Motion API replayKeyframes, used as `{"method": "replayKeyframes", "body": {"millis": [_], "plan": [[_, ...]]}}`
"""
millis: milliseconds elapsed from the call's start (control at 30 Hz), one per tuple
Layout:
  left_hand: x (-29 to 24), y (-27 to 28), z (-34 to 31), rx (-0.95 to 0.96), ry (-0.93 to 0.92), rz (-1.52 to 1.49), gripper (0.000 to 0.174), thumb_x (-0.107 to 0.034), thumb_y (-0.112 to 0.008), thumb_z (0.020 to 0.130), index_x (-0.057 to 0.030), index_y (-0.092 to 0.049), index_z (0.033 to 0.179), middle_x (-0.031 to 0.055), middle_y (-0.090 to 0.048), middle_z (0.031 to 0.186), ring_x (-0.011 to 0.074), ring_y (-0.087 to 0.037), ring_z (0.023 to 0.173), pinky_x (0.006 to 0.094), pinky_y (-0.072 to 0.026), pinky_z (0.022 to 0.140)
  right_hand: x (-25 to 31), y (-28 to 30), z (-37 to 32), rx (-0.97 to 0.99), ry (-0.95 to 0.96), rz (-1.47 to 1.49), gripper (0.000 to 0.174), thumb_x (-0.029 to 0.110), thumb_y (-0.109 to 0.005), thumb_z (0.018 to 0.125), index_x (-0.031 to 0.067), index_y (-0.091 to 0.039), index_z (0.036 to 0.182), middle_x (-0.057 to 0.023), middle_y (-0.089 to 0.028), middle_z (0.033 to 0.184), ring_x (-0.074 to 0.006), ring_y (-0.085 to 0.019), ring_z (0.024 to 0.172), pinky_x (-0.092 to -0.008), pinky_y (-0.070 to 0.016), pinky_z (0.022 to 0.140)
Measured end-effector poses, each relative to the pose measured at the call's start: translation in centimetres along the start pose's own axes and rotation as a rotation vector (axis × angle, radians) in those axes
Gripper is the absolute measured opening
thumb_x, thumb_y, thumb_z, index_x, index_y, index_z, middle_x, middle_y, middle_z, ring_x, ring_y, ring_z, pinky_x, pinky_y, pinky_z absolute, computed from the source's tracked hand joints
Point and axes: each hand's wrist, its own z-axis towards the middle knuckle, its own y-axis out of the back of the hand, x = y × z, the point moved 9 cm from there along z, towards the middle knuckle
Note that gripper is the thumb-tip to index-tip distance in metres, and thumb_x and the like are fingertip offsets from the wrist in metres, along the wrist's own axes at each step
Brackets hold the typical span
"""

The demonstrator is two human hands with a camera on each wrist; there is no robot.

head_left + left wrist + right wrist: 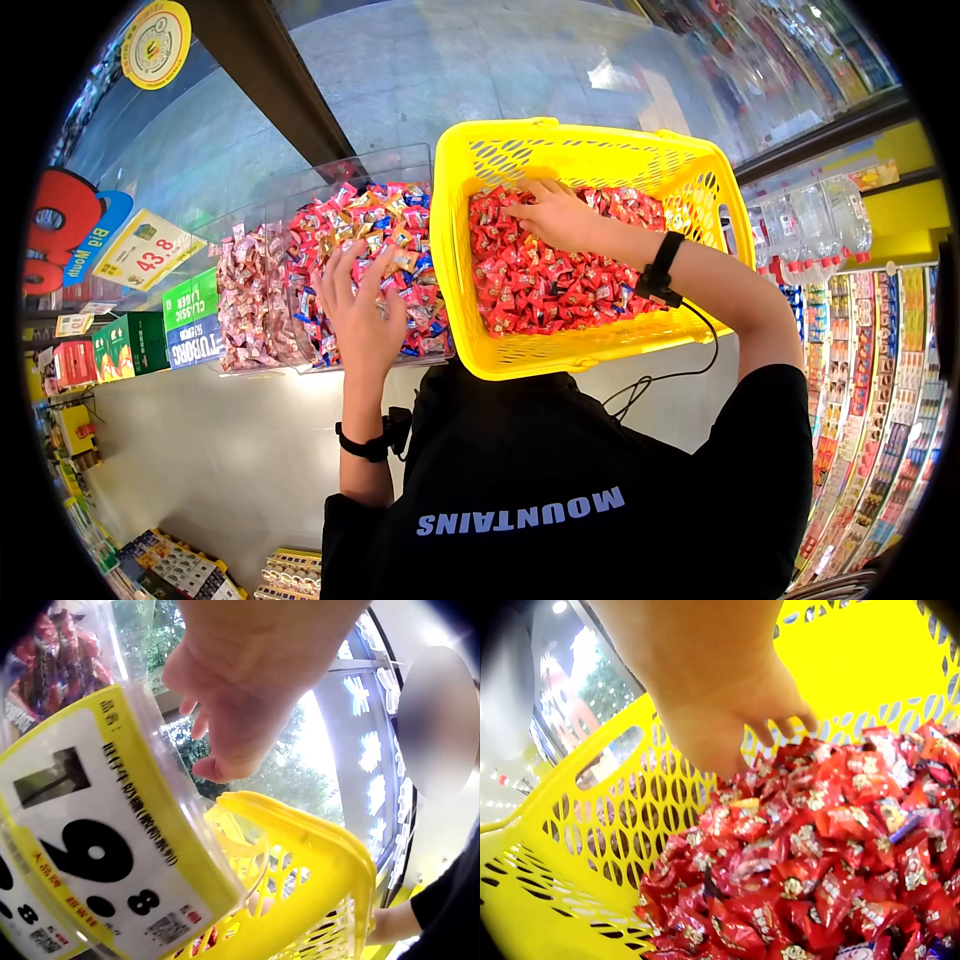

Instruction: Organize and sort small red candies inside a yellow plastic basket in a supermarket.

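A yellow shopping basket (590, 357) holds a heap of red-wrapped candies (802, 855). My right hand (562, 217) reaches inside it, fingers extended over the far left part of the heap, fingertips right at the wrappers in the right wrist view. Left of the basket, a clear plastic bin holds mixed candies (405, 215) in red, blue and orange wrappers. Over this bin my left hand (362, 315) is held with its fingers spread and nothing between them. In the left wrist view, that hand shows above the basket's rim (300, 825).
Pink-wrapped candies (245, 300) fill a neighbouring clear bin on the left. A price card (97, 840) covers the bin's front. Clear jars with red lids (810, 225) stand right of the basket, near packed shelves (870, 370). A cable (650, 380) hangs from the right wrist.
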Motion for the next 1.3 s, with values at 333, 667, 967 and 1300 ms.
{"method": "replayKeyframes", "body": {"millis": [333, 667, 967, 1300], "plan": [[1.5, -3.4, -1.2, 0.027, 0.028, 0.001, 0.042, -0.014, -0.077, 0.086, -0.0169, -0.074, 0.128, 0.0141, -0.053, 0.153, 0.0422, -0.041, 0.149, 0.0715, -0.0184, 0.126, 1.3, -0.7, 1.3, -0.126, 0.093, -0.179, 0.021, 0.018, -0.071, 0.087, 0.0132, -0.077, 0.107, -0.0126, -0.060, 0.142, -0.0351, -0.054, 0.137, -0.0517, -0.0443, 0.114], [1.2, -3.4, -1.1, 0.072, 0.032, -0.012, 0.042, -0.014, -0.079, 0.085, -0.0169, -0.074, 0.127, 0.0150, -0.051, 0.155, 0.0431, -0.038, 0.152, 0.0684, -0.0171, 0.127, 1.7, 0.5, 1.6, 0.049, 0.039, -0.035, 0.039, 0.032, -0.082, 0.084, 0.0141, -0.077, 0.118, -0.0173, -0.054, 0.151, -0.0393, -0.046, 0.146, -0.0558, -0.0387, 0.121], [1.0, -3.5, -1.1, 0.088, 0.033, -0.037, 0.041, -0.015, -0.080, 0.085, -0.0184, -0.074, 0.126, 0.0140, -0.050, 0.154, 0.0434, -0.037, 0.151, 0.0742, -0.0184, 0.124, 5.7, 0.2, 2.1, -0.199, 0.240, -0.461, 0.036, 0.022, -0.065, 0.093, 0.0135, -0.072, 0.128, -0.0156, -0.043, 0.166, -0.0375, -0.040, 0.153, -0.0614, -0.0376, 0.120], [0.7, -3.5, -1.0, 0.132, 0.022, -0.102, 0.041, -0.015, -0.079, 0.086, -0.0178, -0.075, 0.126, 0.0142, -0.050, 0.156, 0.0433, -0.037, 0.152, 0.0692, -0.0164, 0.127, 6.4, 0.0, 3.4, -0.227, 0.340, -0.519, 0.022, 0.023, -0.064, 0.093, 0.0081, -0.078, 0.102, -0.0146, -0.054, 0.157, -0.0296, -0.042, 0.154, -0.0567, -0.0360, 0.122]]}}
